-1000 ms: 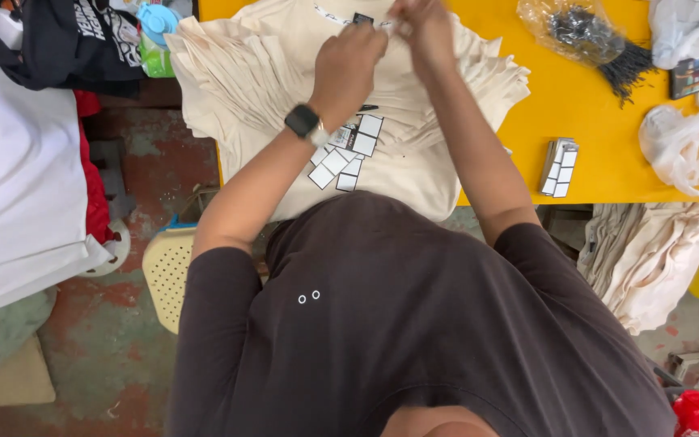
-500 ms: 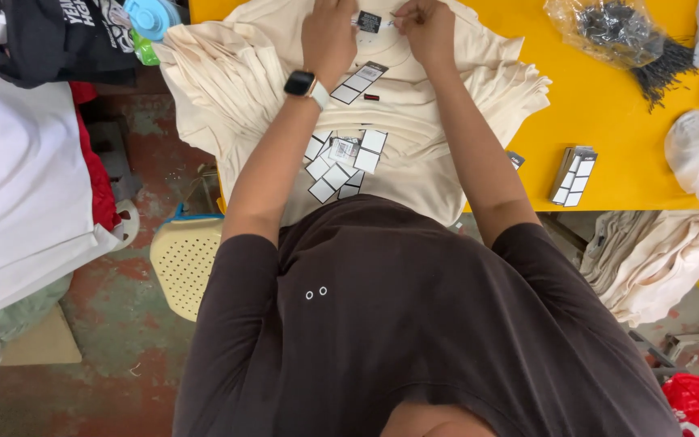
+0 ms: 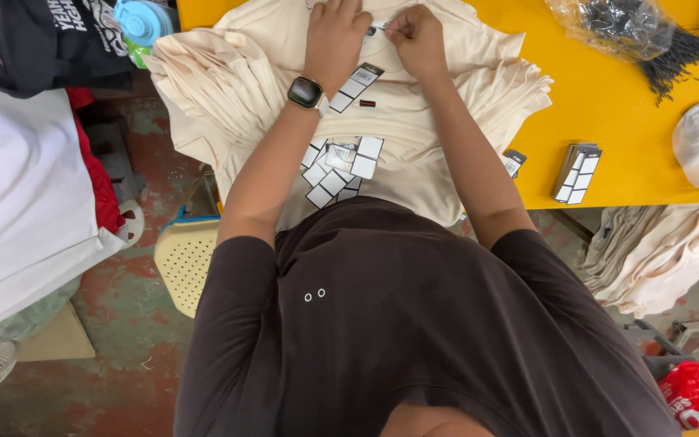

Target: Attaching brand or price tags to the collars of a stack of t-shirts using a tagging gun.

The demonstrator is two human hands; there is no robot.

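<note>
**Both hands at the collar of the cream shirt pile**

The yellow table (image 3: 608, 121) fills the top of my view, its near edge running just past my right elbow; bare yellow lies open to the right of the pile, up to a clear bag of black ties (image 3: 633, 32) at the far corner. The stack of cream shirts (image 3: 228, 89) covers the table's left part and hangs over the near edge against my dark shirt. Left of it, the worn red floor (image 3: 115, 380) drops away, with a perforated yellow stool (image 3: 184, 259) close by my left side and white cloth (image 3: 18, 202) beyond.

My left hand (image 3: 335, 32) lies flat, fingers spread, pressing the top shirt near the neckline. My right hand (image 3: 416, 36) is closed in a pinch on something small at the collar; what it is I cannot tell. The hands sit near together.

Loose paper tags (image 3: 340, 166) lie scattered on the shirt below my wrists, and a small stack of tags (image 3: 576, 171) stands near the table edge on the right.
</note>
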